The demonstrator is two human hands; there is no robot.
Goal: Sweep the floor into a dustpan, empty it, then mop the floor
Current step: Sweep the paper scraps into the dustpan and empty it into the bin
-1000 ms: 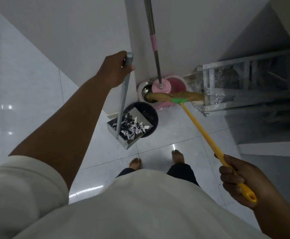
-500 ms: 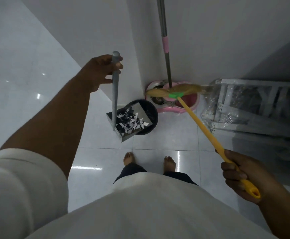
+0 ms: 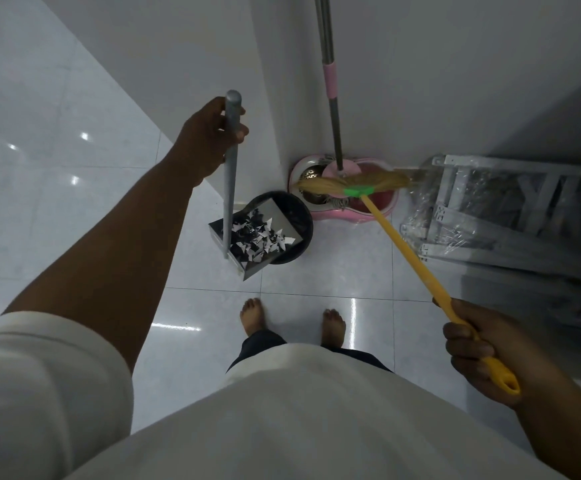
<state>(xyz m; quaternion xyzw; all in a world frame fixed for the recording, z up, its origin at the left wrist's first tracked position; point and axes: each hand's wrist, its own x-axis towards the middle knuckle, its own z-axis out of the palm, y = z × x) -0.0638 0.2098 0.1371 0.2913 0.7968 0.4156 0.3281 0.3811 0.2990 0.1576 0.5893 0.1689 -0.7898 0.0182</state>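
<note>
Our dustpan, full of paper scraps, hangs over the black bin's near rim, straight below our left hand clamped round its upright handle. Right hand grips the broom, parked off right.

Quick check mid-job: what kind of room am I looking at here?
Most likely a tiled indoor corner of a home, used to keep cleaning gear. A pink mop bucket with its mop stands against the white wall, a black bin sits beside it, and glossy white floor tiles run throughout.
</note>
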